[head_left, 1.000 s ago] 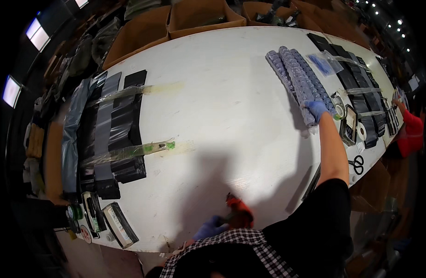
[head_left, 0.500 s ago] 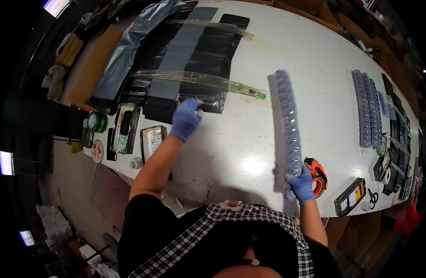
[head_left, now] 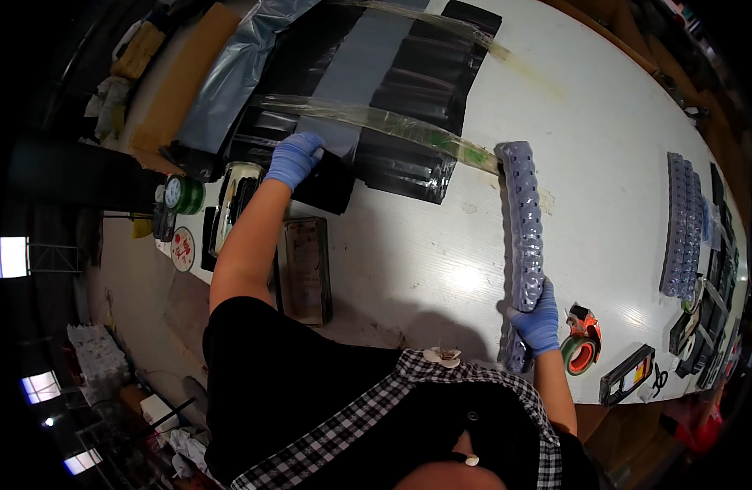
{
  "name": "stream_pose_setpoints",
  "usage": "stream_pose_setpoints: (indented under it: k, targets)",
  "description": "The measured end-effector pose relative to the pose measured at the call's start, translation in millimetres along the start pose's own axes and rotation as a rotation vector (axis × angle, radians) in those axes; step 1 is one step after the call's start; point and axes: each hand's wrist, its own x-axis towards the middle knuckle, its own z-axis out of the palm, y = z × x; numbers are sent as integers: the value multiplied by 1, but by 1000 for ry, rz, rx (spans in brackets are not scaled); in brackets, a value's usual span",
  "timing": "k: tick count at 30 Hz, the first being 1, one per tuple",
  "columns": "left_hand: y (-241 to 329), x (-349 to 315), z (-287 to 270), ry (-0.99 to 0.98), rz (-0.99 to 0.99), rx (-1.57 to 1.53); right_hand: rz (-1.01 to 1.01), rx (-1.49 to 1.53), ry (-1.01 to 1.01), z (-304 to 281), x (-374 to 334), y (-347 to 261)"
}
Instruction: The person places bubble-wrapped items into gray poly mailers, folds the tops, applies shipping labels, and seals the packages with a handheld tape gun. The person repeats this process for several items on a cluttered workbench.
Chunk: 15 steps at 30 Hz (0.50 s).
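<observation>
My left hand [head_left: 296,160], in a blue glove, is at the near left edge of a stack of black plastic bags [head_left: 421,106]. Its fingers are closed on a black bag [head_left: 331,184] lying at that edge; the fingertips are partly hidden. Clear tape [head_left: 351,114] runs across the stack and onto the table. In my right hand [head_left: 537,322], also gloved in blue, is the lower part of a long roll of translucent bubble wrap [head_left: 524,220]. The roll points away from me, low over the white table [head_left: 417,261].
An orange tape dispenser [head_left: 582,339] sits right of my right hand. Beyond it lie a black-framed box [head_left: 627,376] and scissors [head_left: 660,379]. More bubble rolls [head_left: 682,229] are at the far right. By my left arm are a shallow open box [head_left: 306,269] and green tape rolls [head_left: 184,194].
My left hand has moved away from me and left, onto the black bag. My right hand still grips the bubble wrap roll. The whole view has shifted, moving the stack rightward in the picture.
</observation>
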Motion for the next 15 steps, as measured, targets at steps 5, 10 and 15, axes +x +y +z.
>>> stream_pose_setpoints:
  k: [5,10,15]
  targets:
    - [-8,3,-4,32,-189,-359,-248,118,-192,5,-10,-43]
    - [-54,6,2,201,-244,-493,-499,-574,-502,66,34,-157]
    - [-12,67,-180,489,-69,-404,-212,-581,-666,64,31,-177]
